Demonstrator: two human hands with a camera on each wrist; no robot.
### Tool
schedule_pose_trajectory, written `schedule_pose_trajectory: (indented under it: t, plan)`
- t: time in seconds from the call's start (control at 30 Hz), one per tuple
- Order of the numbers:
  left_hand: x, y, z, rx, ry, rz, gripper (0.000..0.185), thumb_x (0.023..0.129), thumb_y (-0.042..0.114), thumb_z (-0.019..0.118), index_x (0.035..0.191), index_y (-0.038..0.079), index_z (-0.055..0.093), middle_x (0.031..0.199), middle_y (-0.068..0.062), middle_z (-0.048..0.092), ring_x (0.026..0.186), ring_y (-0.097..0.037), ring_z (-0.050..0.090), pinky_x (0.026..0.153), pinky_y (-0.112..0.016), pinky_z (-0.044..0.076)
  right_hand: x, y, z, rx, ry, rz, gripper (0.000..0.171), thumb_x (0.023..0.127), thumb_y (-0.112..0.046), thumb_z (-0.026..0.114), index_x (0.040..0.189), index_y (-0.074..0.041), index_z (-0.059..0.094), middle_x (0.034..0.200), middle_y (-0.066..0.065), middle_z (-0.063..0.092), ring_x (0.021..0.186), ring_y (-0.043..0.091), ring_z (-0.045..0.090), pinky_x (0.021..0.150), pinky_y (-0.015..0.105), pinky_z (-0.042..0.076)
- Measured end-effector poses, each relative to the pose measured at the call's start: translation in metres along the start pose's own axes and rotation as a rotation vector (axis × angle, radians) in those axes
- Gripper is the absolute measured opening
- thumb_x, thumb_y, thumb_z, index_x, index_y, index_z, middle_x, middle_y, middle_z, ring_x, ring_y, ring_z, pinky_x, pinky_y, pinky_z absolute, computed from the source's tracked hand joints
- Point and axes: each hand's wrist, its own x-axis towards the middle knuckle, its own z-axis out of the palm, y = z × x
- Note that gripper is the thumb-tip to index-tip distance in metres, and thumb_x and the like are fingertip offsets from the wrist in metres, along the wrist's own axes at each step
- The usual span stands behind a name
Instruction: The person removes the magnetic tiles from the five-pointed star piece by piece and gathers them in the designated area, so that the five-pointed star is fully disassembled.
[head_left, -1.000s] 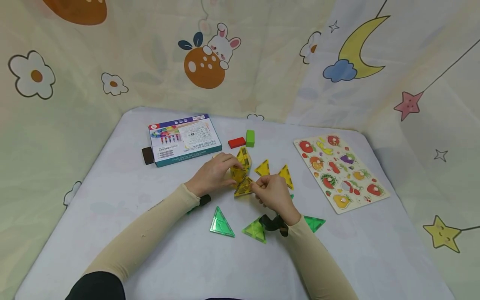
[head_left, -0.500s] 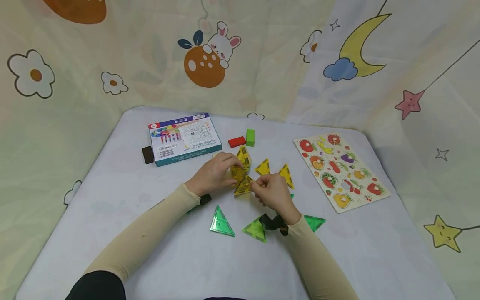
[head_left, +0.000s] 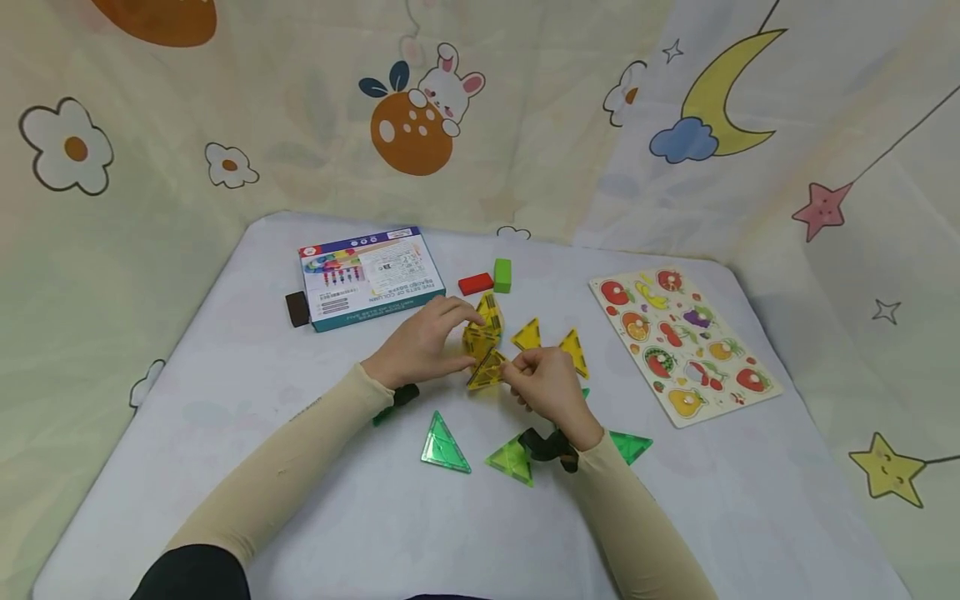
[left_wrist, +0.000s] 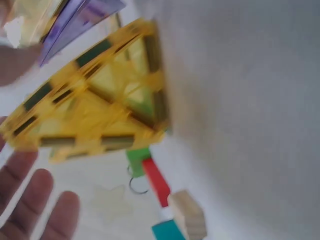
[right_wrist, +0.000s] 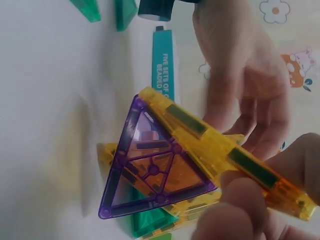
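Observation:
In the head view my right hand (head_left: pixel 547 379) pinches the corner of a yellow triangular magnetic tile (head_left: pixel 488 371), which joins a cluster of yellow tiles (head_left: pixel 482 332) in the middle of the table. The right wrist view shows this pinched yellow tile (right_wrist: pixel 225 152) edge-on, with a purple triangular tile (right_wrist: pixel 155 172) meeting it at a corner. My left hand (head_left: pixel 423 340) is at the cluster's left side, thumb and fingers spread apart around it. Its fingers (left_wrist: pixel 37 200) extend beside a yellow tile frame (left_wrist: pixel 100 95) in the left wrist view.
Two loose yellow triangles (head_left: pixel 527 335) lie right of the cluster. Green triangles (head_left: pixel 445 446) lie nearer the body. Behind are a red block (head_left: pixel 476 284), a green block (head_left: pixel 502 276) and a flat box (head_left: pixel 371 279). A fruit picture board (head_left: pixel 682 346) lies at right.
My left hand's fingers have spread and drawn back slightly to the left from the yellow tiles. The right hand keeps its pinch in the same place.

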Motion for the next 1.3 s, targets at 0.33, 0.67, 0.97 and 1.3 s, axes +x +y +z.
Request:
schedule_pose_trajectory:
  t: [0.33, 0.67, 0.97, 1.3]
  plan:
    - [-0.020, 0.014, -0.017, -0.367, -0.069, -0.076, 0.030, 0.103, 0.023, 0.066, 0.131, 0.012, 0.068, 0.122, 0.000, 0.072, 0.103, -0.014, 0.065, 0.088, -0.035, 0.059, -0.006, -0.008, -0.009, 0.215, -0.110, -0.085, 0.023, 0.097, -0.015, 0.070, 0.082, 0.002, 0.073, 0.062, 0.011, 0.065, 0.050, 0.018, 0.057, 0.050, 0.030, 0.054]
    - [-0.028, 0.022, -0.018, -0.699, -0.222, -0.268, 0.023, 0.109, 0.020, 0.053, 0.121, 0.013, 0.070, 0.127, -0.007, 0.069, 0.114, -0.022, 0.061, 0.100, -0.035, 0.054, -0.011, -0.010, -0.013, 0.400, -0.237, -0.215, 0.018, 0.099, -0.006, 0.066, 0.085, 0.003, 0.073, 0.065, 0.014, 0.067, 0.051, 0.018, 0.060, 0.052, 0.033, 0.058]
    - [-0.034, 0.015, -0.022, -0.658, -0.254, -0.376, 0.021, 0.101, 0.016, 0.068, 0.121, 0.013, 0.072, 0.112, -0.005, 0.076, 0.099, -0.019, 0.068, 0.088, -0.029, 0.057, -0.011, -0.002, -0.010, 0.406, -0.128, -0.088, 0.020, 0.098, -0.016, 0.073, 0.102, 0.004, 0.078, 0.088, 0.024, 0.078, 0.069, 0.022, 0.078, 0.068, 0.038, 0.065]
    - [-0.042, -0.018, -0.031, -0.422, -0.234, -0.564, 0.026, 0.099, 0.021, 0.071, 0.125, 0.020, 0.075, 0.118, -0.002, 0.076, 0.105, -0.020, 0.068, 0.097, -0.038, 0.058, -0.013, 0.019, -0.015, 0.300, -0.092, 0.010, 0.022, 0.097, -0.024, 0.075, 0.102, -0.002, 0.079, 0.088, 0.022, 0.078, 0.070, 0.029, 0.077, 0.064, 0.037, 0.064]
